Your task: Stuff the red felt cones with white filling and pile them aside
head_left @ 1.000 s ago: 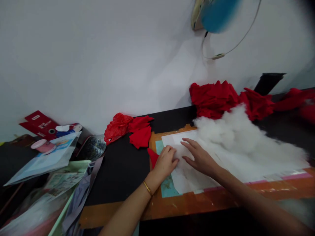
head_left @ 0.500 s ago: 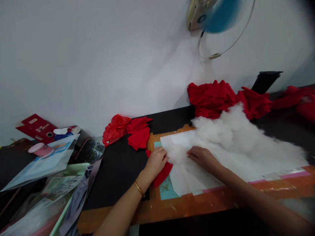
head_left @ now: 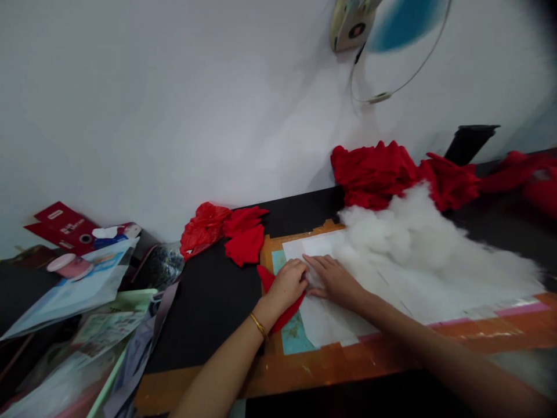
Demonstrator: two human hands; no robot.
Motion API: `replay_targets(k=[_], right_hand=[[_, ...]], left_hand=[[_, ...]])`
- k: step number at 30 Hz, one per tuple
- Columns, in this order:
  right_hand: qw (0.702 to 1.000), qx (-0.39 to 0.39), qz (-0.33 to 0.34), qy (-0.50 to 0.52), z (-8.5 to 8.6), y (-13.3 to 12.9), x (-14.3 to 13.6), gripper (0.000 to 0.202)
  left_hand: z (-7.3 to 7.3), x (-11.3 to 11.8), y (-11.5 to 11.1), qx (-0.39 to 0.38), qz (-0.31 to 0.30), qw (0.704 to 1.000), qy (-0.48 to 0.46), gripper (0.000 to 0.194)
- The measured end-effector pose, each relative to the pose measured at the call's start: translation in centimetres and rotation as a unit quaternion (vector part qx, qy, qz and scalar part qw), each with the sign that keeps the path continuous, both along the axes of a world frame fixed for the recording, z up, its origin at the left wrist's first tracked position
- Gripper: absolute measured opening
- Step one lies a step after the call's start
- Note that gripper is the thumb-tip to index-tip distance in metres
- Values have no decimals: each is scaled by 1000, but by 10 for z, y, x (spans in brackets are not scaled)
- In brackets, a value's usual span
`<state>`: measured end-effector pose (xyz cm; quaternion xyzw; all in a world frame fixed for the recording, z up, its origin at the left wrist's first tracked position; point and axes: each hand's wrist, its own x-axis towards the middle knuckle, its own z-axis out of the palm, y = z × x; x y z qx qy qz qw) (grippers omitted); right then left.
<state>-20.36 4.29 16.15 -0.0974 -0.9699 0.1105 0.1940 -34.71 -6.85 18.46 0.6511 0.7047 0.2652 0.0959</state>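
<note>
My left hand (head_left: pixel 289 284), with a gold bangle on its wrist, rests over a red fabric piece (head_left: pixel 291 314) that shows on both sides of it. Its fingers are curled at the edge of a tuft of white fibre stuffing (head_left: pixel 314 277). From the right, my right hand (head_left: pixel 336 281) cups the same tuft, with its fingertips close to the left fingers and its thumb lower down. Most of the tuft is hidden between the two hands. Beneath them lies a white sheet (head_left: pixel 335 325). A big heap of fluffy stuffing (head_left: pixel 418 238) is just beyond my right hand.
Red cloth pieces (head_left: pixel 374 174) are piled by the wall behind the heap. Farther left lie more red fabric pieces (head_left: pixel 244 235) and a red plastic bag (head_left: pixel 204 226). A green-rimmed bin (head_left: pixel 134 297) and a pink spool (head_left: pixel 70 266) are at the left. A blurred blue fan (head_left: pixel 404 26) hangs above.
My right hand has moved left, bringing it up against my left hand, and the tuft between them is gathered smaller. My left hand has shifted slightly right.
</note>
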Motion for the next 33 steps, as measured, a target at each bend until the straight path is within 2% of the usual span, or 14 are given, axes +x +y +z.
replay_targets(k=[3, 7, 10, 12, 16, 19, 22, 25, 27, 29, 30, 33], right_hand=[[999, 41, -12, -17, -3, -7, 2, 49], [998, 18, 49, -34, -7, -1, 11, 43], [991, -123, 51, -4, -5, 7, 11, 43], [976, -216, 19, 29, -1, 11, 9, 38], [952, -295, -39, 74, 14, 7, 10, 31], [901, -420, -55, 91, 28, -7, 20, 30], [807, -579, -41, 106, 41, -28, 31, 27], [743, -652, -37, 147, 52, -52, 35, 29], [727, -659, -45, 187, 53, -68, 32, 29], [746, -627, -51, 217, 50, -80, 26, 29], [772, -592, -51, 225, 46, -83, 22, 28], [890, -413, -40, 190, 33, -85, 14, 23]], left_hand=[[6, 0, -11, 5, 2, 1000, -7, 19], [21, 3, -47, 29, 53, 998, -24, 18], [27, 11, -80, -29, 80, 996, 5, 11], [27, 18, -98, -85, 87, 991, 56, 20], [21, 27, -116, -122, 108, 978, 134, 25], [18, 26, -117, -134, 92, 971, 178, 20], [16, 20, -112, -116, 92, 972, 182, 22], [19, 15, -101, -35, 162, 985, 53, 16], [24, 16, -91, 22, 213, 975, -63, 13], [30, 20, -80, 61, 236, 958, -153, 13], [32, 23, -75, 75, 239, 949, -190, 14], [38, 36, -63, 112, 251, 923, -269, 17]])
